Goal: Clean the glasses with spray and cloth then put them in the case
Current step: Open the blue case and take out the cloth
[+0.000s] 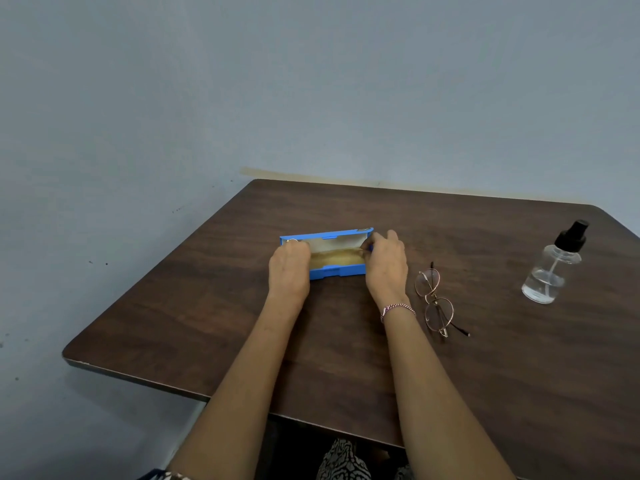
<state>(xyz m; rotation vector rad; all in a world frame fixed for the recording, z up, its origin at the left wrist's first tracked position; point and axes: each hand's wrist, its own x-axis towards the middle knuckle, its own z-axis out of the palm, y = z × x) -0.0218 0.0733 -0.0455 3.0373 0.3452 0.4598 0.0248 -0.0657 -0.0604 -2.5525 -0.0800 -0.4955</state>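
Left hand (289,268) grips the open case's (341,270) left end to steady it. Right hand (384,265) pinches its right end, likely after the cloth (337,258) inside. Glasses (434,299) lie just right; spray (550,271) far right.

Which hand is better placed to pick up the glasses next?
Right, probably. The right hand holds the right end of the case, with the glasses just beside its wrist. The left hand grips the far end and would have to cross over.
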